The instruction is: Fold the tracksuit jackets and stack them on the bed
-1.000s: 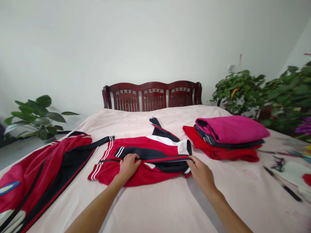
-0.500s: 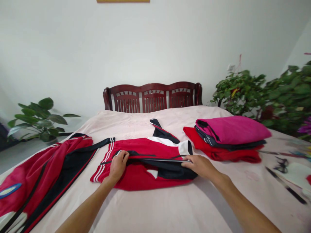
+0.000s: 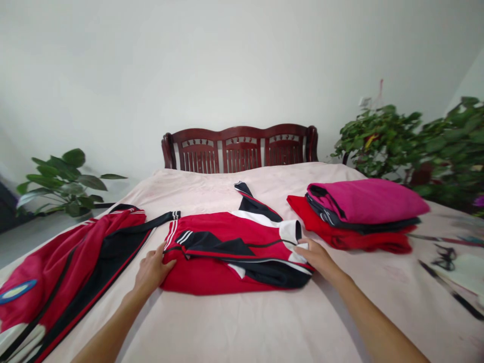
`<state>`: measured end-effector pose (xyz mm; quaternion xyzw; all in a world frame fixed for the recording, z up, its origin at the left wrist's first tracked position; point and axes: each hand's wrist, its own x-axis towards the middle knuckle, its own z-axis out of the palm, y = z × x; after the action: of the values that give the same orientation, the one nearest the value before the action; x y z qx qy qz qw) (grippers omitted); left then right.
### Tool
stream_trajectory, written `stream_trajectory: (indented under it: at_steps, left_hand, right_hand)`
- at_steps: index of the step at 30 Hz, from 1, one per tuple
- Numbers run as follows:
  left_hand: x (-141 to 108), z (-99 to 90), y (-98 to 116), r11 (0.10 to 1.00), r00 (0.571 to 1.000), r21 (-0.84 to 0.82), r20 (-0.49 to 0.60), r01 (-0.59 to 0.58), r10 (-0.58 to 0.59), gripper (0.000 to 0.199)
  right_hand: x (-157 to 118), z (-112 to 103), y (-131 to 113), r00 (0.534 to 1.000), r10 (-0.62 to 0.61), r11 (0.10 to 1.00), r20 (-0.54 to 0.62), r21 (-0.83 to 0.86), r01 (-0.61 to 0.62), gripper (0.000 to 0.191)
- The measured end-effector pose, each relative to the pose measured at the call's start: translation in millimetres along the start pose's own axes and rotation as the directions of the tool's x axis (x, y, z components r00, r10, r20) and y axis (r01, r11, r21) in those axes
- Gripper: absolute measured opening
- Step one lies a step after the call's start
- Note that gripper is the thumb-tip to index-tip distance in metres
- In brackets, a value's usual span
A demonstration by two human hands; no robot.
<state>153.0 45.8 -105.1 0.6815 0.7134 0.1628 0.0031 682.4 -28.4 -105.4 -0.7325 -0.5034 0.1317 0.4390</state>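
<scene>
Across the middle of the pale bedspread (image 3: pixel 242 327), a red-and-navy jacket (image 3: pixel 196 280) is lying with its near sleeve (image 3: pixel 215 245) crossing the body, while the far sleeve (image 3: pixel 260 209) is sticking out, not yet tucked in. At its right end, the right hand (image 3: pixel 319 259) is pinching cloth beside the collar; the left hand (image 3: pixel 153 270) is curling at the striped hem, though whether it is gripping I can't tell. Folded clothes (image 3: pixel 366 201) are sitting stacked to the right; another jacket (image 3: pixel 81 267) is sprawling unfolded at left.
</scene>
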Motion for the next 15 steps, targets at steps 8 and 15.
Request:
stream_trajectory:
  at_steps: [8,15]
  left_hand:
    - [-8,-17.1,-1,0.986,0.993,0.130,-0.034,-0.109,0.114,0.056]
    - [0,-15.3,38,0.869,0.871,-0.064,-0.071,-0.490,0.486,0.049]
  right_hand:
    - [-20,-22,-2,0.997,0.051,0.912,0.058,-0.410,-0.023,0.035]
    - [-47,-28,-44,0.939,-0.298,0.881,0.170,-0.330,0.339,0.037]
